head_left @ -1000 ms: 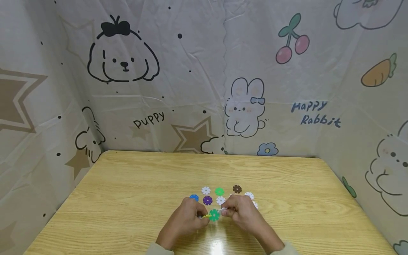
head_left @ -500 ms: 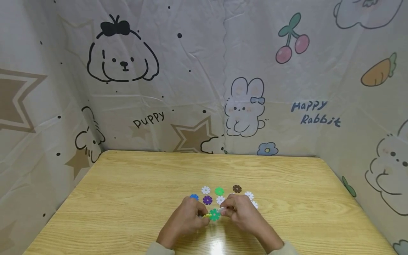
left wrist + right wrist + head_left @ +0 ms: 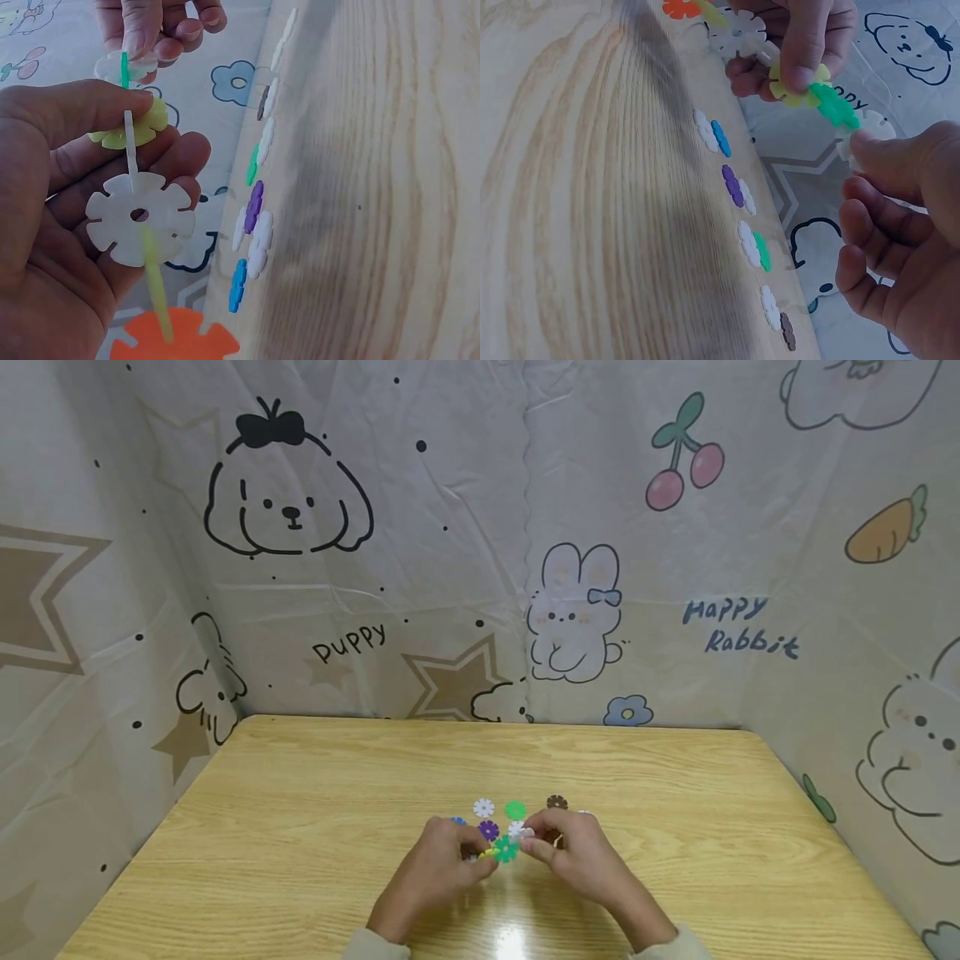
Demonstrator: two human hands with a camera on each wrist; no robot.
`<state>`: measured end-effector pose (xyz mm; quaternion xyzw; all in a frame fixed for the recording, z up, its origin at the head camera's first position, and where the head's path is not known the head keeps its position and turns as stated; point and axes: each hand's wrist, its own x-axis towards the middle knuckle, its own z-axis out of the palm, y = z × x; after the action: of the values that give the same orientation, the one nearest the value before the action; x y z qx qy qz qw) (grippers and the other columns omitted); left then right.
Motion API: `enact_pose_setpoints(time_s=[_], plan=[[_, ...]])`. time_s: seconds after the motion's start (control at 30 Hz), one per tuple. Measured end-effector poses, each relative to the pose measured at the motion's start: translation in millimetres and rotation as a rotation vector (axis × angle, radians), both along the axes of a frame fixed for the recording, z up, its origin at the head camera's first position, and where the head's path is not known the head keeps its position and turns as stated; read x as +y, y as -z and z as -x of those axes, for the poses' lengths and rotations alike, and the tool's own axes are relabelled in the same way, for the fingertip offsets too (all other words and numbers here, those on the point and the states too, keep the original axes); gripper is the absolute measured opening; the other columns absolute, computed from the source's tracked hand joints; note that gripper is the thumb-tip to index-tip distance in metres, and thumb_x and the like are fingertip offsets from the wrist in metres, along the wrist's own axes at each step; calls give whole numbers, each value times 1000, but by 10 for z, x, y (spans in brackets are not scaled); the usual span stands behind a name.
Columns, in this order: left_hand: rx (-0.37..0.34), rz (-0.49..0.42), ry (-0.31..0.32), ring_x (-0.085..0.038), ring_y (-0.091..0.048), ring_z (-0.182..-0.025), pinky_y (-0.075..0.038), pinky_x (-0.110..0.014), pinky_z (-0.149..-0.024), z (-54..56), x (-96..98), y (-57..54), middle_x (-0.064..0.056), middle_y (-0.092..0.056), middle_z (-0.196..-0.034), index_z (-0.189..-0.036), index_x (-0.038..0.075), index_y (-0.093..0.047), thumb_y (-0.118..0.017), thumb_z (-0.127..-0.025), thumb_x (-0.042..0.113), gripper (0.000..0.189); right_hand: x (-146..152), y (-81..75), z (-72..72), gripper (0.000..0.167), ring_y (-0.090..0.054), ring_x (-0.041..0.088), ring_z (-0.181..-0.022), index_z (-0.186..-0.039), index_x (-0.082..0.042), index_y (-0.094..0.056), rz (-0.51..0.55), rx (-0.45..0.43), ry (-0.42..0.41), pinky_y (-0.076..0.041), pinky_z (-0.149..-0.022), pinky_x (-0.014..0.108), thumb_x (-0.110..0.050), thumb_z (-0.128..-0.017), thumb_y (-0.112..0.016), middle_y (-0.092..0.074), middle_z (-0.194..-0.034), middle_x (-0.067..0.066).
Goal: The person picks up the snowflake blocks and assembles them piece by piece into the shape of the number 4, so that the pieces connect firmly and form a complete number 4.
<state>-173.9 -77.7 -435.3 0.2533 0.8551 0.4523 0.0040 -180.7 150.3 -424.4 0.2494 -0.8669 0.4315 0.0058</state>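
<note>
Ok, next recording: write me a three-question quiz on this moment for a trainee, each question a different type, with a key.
1. Multiple choice: which disc does the right hand pinch? a) orange b) white c) purple
2. True or false: the brown disc lies on the table, apart from the held chain.
3. Fill in: joined between the yellow disc in the left hand and the disc in the right hand is the ____.

Key: 1. b, white disc; 2. true; 3. green disc.
</note>
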Motion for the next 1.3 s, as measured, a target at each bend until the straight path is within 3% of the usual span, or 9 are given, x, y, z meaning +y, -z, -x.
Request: enact_pose_setpoints(time_s=[0.23, 0.47, 0.73, 1.0, 1.3], plan=[[9, -55, -15, -3, -55, -64, -51, -23, -59, 16, -7, -10, 10, -66, -75, -79, 11, -75, -77, -85, 9, 7, -23, 12, -10, 15, -60, 10, -74, -98, -9, -71, 22, -33, 37, -52, -66, 28, -23, -93, -73, -65, -81, -10], [29, -97, -14, -3, -56, -63, -51, -22, -57, 15, -7, -10, 10, -66, -74, -79, 10, -75, -75, -86, 8, 7, -48, 39, -32, 15, -60, 11, -74, -97, -8, -71, 54, -46, 23, -52, -67, 28, -23, -92, -73, -66, -81, -9], [63, -198, -22, -8, -66, -74, -56, -25, -64, 14, 8, -15, -2, -73, -87, -87, 6, -77, -75, -88, 6, 2, -81, 73, -46, 18, -61, 11, -76, -98, -5, -72, 60, -55, -9, -53, -68, 30, -22, -93, -73, -66, -83, -8], [128, -238, -62, -11, -67, -81, -57, -27, -63, 16, 36, -19, 7, -71, -87, -84, 14, -77, -77, -85, 5, 9, -133, 76, -65, 10, -62, 10, -76, -97, -11, -75, 98, -34, -55, -54, -64, 30, -20, -94, -72, -69, -88, -9], [112, -280, -41, -11, -69, -77, -57, -26, -64, 8, 59, -20, 1, -72, -87, -85, 11, -77, -76, -86, 4, 7, -186, 28, -87, 11, -61, 10, -75, -93, -15, -75, 120, -13, -53, -53, -63, 29, -25, -94, -71, -69, -88, -9]])
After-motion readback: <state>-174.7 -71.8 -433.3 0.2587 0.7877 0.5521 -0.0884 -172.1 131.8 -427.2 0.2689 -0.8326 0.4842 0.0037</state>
